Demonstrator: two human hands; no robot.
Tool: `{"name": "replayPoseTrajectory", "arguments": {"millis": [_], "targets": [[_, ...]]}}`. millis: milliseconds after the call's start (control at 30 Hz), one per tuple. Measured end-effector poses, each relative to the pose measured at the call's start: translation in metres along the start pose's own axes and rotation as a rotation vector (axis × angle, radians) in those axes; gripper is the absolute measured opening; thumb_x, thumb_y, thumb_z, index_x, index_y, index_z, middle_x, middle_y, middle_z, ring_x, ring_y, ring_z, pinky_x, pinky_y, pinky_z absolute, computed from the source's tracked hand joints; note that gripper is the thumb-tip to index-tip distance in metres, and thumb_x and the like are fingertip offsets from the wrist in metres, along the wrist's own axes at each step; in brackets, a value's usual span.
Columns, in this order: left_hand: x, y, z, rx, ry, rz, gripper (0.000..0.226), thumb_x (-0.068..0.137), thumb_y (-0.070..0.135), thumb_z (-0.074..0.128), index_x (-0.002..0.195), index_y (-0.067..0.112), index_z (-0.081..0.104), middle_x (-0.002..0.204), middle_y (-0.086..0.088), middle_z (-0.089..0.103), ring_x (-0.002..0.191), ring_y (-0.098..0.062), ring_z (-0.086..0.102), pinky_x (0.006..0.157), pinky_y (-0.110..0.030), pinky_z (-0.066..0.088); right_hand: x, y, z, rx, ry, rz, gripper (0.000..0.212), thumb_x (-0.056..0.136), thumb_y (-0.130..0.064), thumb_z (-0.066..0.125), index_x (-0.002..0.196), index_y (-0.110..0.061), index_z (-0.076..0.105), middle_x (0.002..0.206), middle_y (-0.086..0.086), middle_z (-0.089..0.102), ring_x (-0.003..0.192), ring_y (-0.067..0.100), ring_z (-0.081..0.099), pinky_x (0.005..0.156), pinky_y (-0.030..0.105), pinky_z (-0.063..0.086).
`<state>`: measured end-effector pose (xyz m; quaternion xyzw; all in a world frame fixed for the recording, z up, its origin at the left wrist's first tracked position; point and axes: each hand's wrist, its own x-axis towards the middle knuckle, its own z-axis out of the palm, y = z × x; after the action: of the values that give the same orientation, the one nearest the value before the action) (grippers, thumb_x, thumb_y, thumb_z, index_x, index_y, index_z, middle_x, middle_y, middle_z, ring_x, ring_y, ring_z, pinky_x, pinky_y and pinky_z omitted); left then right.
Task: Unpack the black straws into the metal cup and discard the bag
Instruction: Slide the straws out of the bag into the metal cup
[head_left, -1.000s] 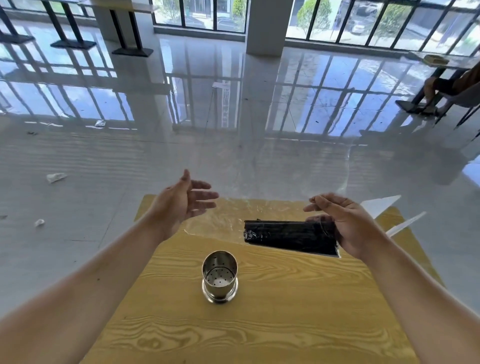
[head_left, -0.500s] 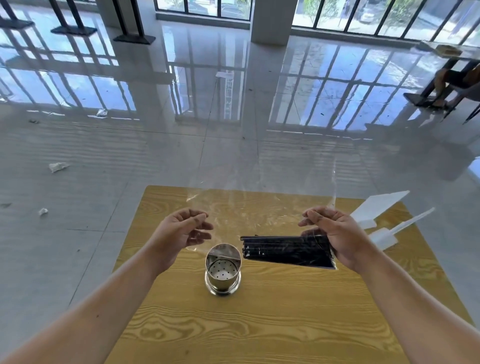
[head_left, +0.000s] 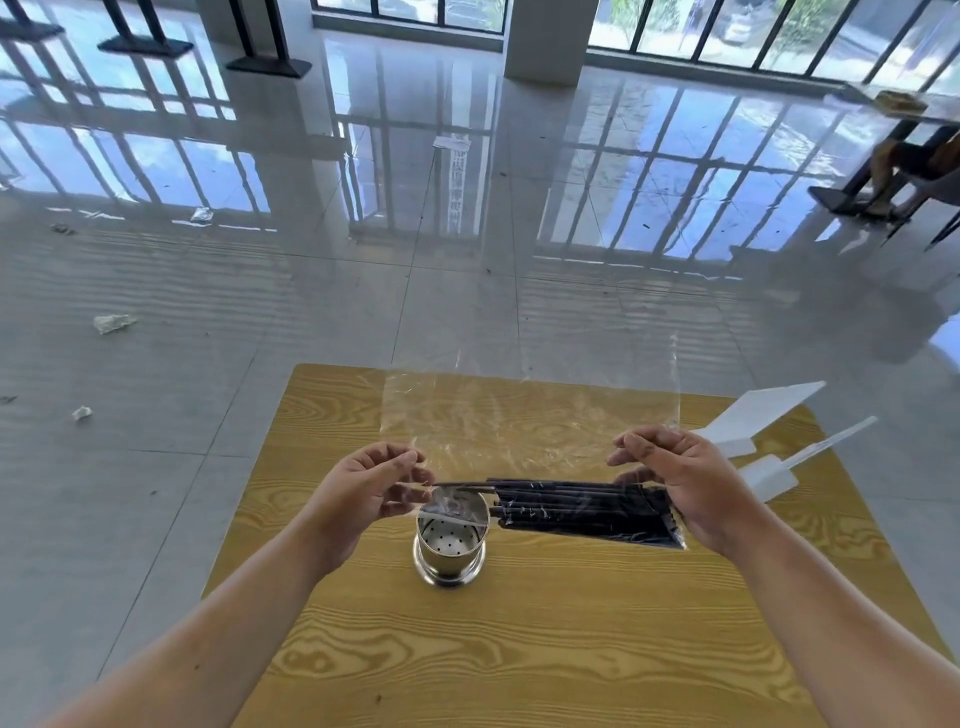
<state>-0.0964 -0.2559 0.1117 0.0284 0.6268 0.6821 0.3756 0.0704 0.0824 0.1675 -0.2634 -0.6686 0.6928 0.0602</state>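
The clear plastic bag (head_left: 519, 431), stretched between the left hand (head_left: 363, 488) and the right hand (head_left: 685, 483) with the black straws (head_left: 582, 514) lying crosswise inside, hangs over the far part of the metal cup (head_left: 450, 551) mouth and bars that side from above. Open wood of the desk (head_left: 519, 649) lies between the forearms and left of the cup. White flat pieces (head_left: 753, 421) crowd the far right corner, just behind the right hand.

place: open hall | glossy tiled floor (head_left: 311, 312) | tall windows (head_left: 779, 26) | wooden table (head_left: 519, 649)
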Motion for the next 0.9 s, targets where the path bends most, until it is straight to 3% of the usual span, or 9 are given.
{"name": "replayPoseTrajectory", "arguments": {"millis": [267, 433, 733, 900], "targets": [[-0.01, -0.003, 0.023, -0.004, -0.086, -0.016, 0.015, 0.104, 0.02, 0.065, 0.109, 0.009, 0.074, 0.115, -0.027, 0.076, 0.089, -0.03, 0.076, 0.082, -0.039, 0.057, -0.019, -0.003, -0.025, 0.003, 0.017, -0.003, 0.016, 0.1, -0.011, 0.065, 0.101, 0.003, 0.074, 0.092, 0.018, 0.078, 0.08, 0.027, 0.075, 0.069, 0.027, 0.061], [-0.016, -0.005, 0.043, -0.018, -0.116, -0.033, 0.013, 0.103, 0.019, 0.067, 0.101, 0.012, 0.078, 0.107, -0.021, 0.079, 0.085, -0.029, 0.076, 0.071, -0.032, 0.061, -0.032, -0.003, -0.044, 0.007, 0.036, 0.024, 0.019, 0.094, -0.019, 0.068, 0.099, -0.002, 0.074, 0.097, 0.019, 0.078, 0.079, 0.029, 0.075, 0.067, 0.03, 0.062], [-0.026, -0.018, 0.064, -0.001, -0.156, -0.065, 0.017, 0.103, 0.019, 0.067, 0.109, 0.005, 0.073, 0.103, -0.018, 0.078, 0.087, -0.031, 0.078, 0.076, -0.034, 0.062, -0.048, 0.004, -0.065, 0.016, 0.044, 0.046, 0.022, 0.091, -0.023, 0.071, 0.098, -0.003, 0.077, 0.101, 0.023, 0.078, 0.079, 0.029, 0.076, 0.065, 0.029, 0.063], [-0.031, -0.024, 0.067, 0.007, -0.134, -0.077, 0.014, 0.103, 0.021, 0.068, 0.099, 0.016, 0.08, 0.103, -0.016, 0.08, 0.089, -0.031, 0.079, 0.075, -0.033, 0.062, -0.051, 0.006, -0.067, 0.007, 0.043, 0.055, 0.023, 0.089, -0.024, 0.072, 0.095, -0.002, 0.077, 0.102, 0.024, 0.077, 0.08, 0.03, 0.075, 0.067, 0.031, 0.063]]}}
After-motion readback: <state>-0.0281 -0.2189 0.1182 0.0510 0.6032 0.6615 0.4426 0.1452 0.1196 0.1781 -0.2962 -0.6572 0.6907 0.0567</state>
